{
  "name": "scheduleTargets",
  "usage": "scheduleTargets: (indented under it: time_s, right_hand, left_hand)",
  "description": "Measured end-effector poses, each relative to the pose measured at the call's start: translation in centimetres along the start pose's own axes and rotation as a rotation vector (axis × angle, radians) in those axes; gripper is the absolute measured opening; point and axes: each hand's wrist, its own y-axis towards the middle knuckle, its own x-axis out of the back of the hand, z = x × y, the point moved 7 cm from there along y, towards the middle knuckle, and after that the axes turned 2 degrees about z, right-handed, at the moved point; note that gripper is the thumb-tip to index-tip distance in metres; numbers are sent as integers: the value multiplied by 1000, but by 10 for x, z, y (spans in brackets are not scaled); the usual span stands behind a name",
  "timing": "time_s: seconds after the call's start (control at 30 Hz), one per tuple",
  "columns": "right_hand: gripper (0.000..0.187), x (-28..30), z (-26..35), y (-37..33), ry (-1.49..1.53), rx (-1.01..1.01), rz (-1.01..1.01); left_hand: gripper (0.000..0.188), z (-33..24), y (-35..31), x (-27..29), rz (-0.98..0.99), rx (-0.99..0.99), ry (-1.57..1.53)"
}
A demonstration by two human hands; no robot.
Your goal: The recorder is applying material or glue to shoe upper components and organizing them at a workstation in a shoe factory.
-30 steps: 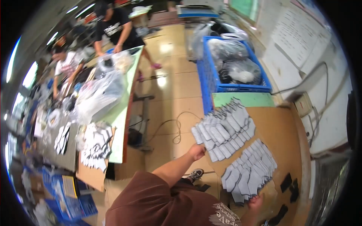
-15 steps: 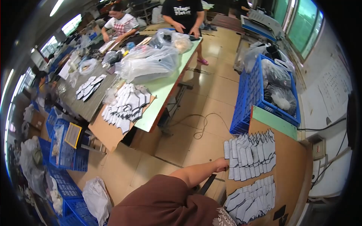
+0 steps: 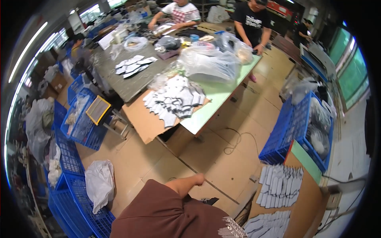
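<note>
Your view has swung left since the earlier frame, and your left hand (image 3: 197,179) has come off the rows of grey flat fabric pieces (image 3: 279,185) on the brown table (image 3: 307,206); it now hangs curled, holding nothing. Your right hand is out of sight. Farther off, a blue plastic crate (image 3: 282,135) stands.

Grey-white flat pieces (image 3: 279,186) in overlapping rows, lying on brown table (image 3: 309,202) at right

people at far table: 2 (image 3: 180,10) | blue crates right: 1 (image 3: 289,131) | yellow-framed trays: 1 (image 3: 97,110)
</note>
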Motion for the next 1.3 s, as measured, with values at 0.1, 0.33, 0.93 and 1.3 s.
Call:
scheduleTargets:
  time_s: [0.1,0.33,0.93,1.3]
  right_hand:
    - [30,-42,33,-10,-37,167,-18]
    - [30,-193,99,-90,-100,554,45]
    - [30,-561,283,-455,-847,812,179]
    - [28,-725,392,-714,-545,1135,270]
  left_hand:
    - [11,116,-90,15,58,433,-185]
    - [23,268,-285,-9,-242,477,-587]
    - [16,294,-520,-220,-1354,1502,-1997]
    - [31,419,-555,-102,-527,1462,-727]
